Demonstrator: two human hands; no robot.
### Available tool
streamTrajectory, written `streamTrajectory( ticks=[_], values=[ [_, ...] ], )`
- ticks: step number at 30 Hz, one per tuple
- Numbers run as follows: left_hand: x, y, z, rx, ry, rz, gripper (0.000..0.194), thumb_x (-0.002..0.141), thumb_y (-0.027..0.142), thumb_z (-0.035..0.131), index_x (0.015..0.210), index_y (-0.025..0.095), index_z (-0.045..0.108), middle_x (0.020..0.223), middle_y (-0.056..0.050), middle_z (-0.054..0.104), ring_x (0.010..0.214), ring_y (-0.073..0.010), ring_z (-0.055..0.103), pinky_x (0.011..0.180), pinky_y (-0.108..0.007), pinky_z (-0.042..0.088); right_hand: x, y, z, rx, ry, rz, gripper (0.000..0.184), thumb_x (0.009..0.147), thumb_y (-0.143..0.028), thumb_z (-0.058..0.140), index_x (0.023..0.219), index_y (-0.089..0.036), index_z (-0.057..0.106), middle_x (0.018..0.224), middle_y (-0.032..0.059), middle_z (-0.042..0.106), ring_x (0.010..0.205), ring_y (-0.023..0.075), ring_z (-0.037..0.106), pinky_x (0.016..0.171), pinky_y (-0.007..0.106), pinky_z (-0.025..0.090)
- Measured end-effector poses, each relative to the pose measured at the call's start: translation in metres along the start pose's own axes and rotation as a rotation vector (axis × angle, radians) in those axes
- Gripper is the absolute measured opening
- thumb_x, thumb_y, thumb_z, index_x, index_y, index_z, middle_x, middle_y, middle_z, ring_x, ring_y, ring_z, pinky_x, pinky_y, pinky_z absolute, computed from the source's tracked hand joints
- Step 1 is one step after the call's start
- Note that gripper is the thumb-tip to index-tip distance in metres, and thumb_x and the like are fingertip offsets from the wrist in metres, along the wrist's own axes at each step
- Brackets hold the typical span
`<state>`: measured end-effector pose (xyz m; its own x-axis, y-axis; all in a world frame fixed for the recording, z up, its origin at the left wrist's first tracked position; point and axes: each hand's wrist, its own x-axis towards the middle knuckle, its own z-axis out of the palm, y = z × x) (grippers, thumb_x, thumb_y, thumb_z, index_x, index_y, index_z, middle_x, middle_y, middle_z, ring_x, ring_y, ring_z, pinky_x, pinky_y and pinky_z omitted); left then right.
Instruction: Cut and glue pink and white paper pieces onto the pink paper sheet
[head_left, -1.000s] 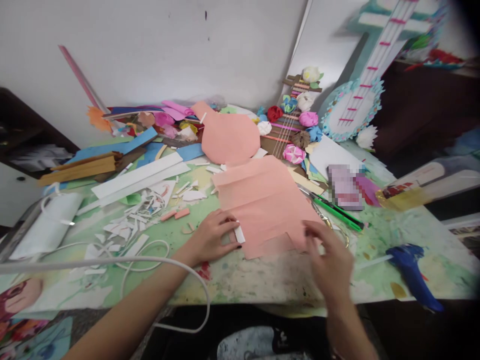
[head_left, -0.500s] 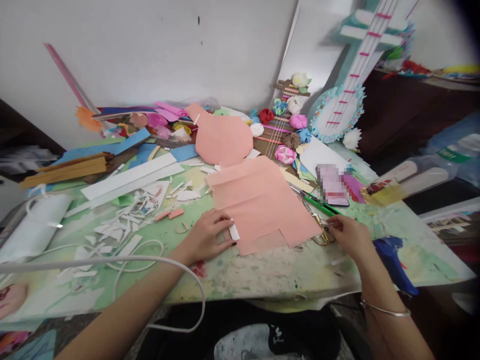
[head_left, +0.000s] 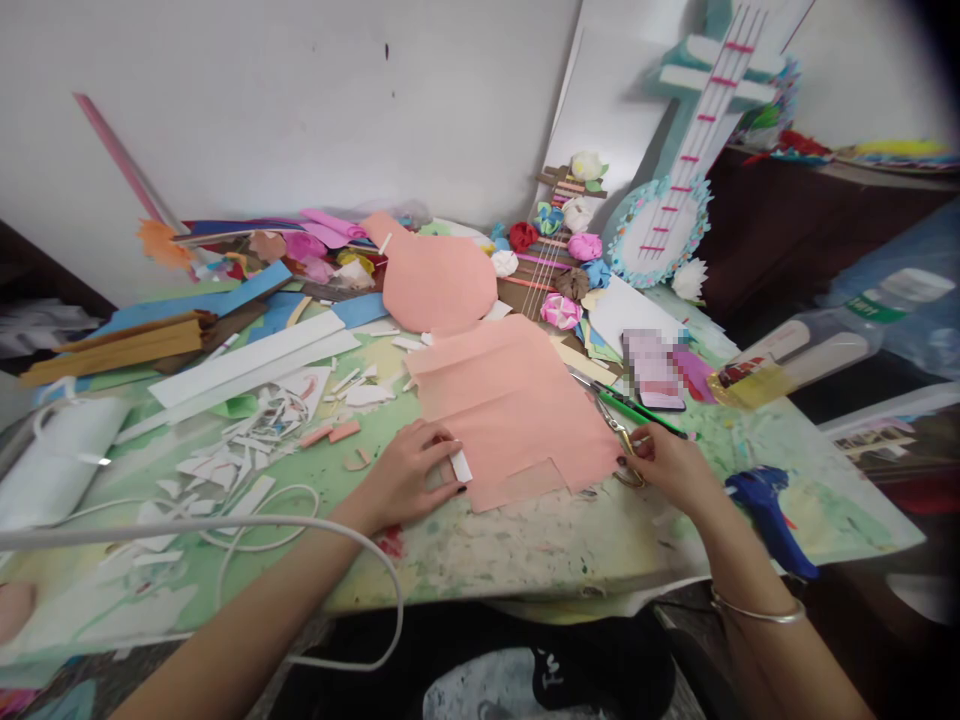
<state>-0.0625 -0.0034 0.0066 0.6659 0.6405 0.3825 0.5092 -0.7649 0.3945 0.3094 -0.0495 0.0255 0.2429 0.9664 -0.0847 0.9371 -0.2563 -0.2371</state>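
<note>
A large sheet of salmon-pink paper (head_left: 510, 400), with crease lines and a notch along its near edge, lies on the table. At its left edge my left hand (head_left: 416, 470) pinches a small white piece of paper or card (head_left: 460, 464) between thumb and fingers. My right hand (head_left: 667, 465) is at the sheet's right corner, its fingers closed on the gold-handled scissors (head_left: 616, 425); the grip is partly hidden. Beyond the sheet rests a pink gourd-shaped cutout (head_left: 439, 280). A green-handled cutter (head_left: 634, 405) lies beside the scissors.
White paper scraps (head_left: 259, 440) and a white cable (head_left: 360, 530) spread on the left. On the right are a phone (head_left: 652, 370), a blue glue gun (head_left: 772, 510) and a plastic bottle (head_left: 862, 320). A craft lute (head_left: 667, 220) leans at the back, near paper flowers (head_left: 561, 310).
The view has shifted slightly. My right hand has moved a little left, its fingertips now at the sheet's right corner. My left hand keeps its pinch on the white piece.
</note>
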Motion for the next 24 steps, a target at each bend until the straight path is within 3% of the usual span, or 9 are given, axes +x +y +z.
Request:
streamTrajectory(
  ticks=[6, 12, 15, 18, 24],
  values=[
    [-0.002, -0.001, -0.001, -0.01, -0.005, 0.021, 0.034, 0.081, 0.031, 0.062, 0.111, 0.015, 0.06, 0.109, -0.015, 0.058, 0.101, -0.0271, 0.054, 0.088, -0.045, 0.045, 0.001, -0.007, -0.009, -0.084, -0.059, 0.031, 0.01, 0.086, -0.023, 0.051, 0.091, -0.018, 0.056, 0.074, 0.0059, 0.069, 0.07, 0.0208, 0.065, 0.056, 0.026, 0.037],
    [0.003, 0.013, 0.003, 0.007, 0.136, 0.074, 0.029, 0.081, 0.024, 0.059, 0.11, 0.017, 0.058, 0.115, -0.015, 0.052, 0.107, -0.0276, 0.048, 0.092, -0.047, 0.042, 0.006, -0.016, -0.001, -0.186, -0.02, 0.121, 0.022, 0.084, -0.036, 0.056, 0.091, -0.015, 0.056, 0.084, 0.0129, 0.07, 0.082, 0.0303, 0.064, 0.059, 0.03, 0.034],
    [0.014, 0.031, 0.015, 0.075, 0.057, 0.102, 0.017, 0.085, 0.026, 0.056, 0.095, 0.013, 0.061, 0.104, -0.014, 0.057, 0.099, -0.0258, 0.05, 0.088, -0.043, 0.043, 0.009, -0.016, -0.001, -0.209, -0.012, 0.132, 0.02, 0.089, -0.032, 0.048, 0.093, -0.015, 0.056, 0.084, 0.0151, 0.069, 0.082, 0.0306, 0.065, 0.061, 0.031, 0.034],
    [0.026, 0.045, 0.029, 0.183, -0.061, 0.115, 0.019, 0.086, 0.03, 0.055, 0.081, 0.012, 0.06, 0.094, -0.013, 0.06, 0.094, -0.0266, 0.051, 0.082, -0.042, 0.044, 0.009, -0.015, -0.005, -0.205, -0.043, 0.109, 0.013, 0.086, -0.022, 0.049, 0.093, -0.014, 0.057, 0.082, 0.0138, 0.069, 0.079, 0.0276, 0.065, 0.062, 0.03, 0.033],
    [0.034, 0.047, 0.042, 0.366, -0.032, 0.144, 0.018, 0.088, 0.022, 0.05, 0.076, 0.013, 0.059, 0.077, -0.009, 0.061, 0.077, -0.0237, 0.053, 0.069, -0.038, 0.042, 0.003, -0.01, -0.01, -0.126, -0.136, -0.019, 0.02, 0.077, -0.017, 0.055, 0.097, -0.016, 0.053, 0.078, 0.0059, 0.068, 0.071, 0.0201, 0.062, 0.057, 0.026, 0.032]
  ],
)
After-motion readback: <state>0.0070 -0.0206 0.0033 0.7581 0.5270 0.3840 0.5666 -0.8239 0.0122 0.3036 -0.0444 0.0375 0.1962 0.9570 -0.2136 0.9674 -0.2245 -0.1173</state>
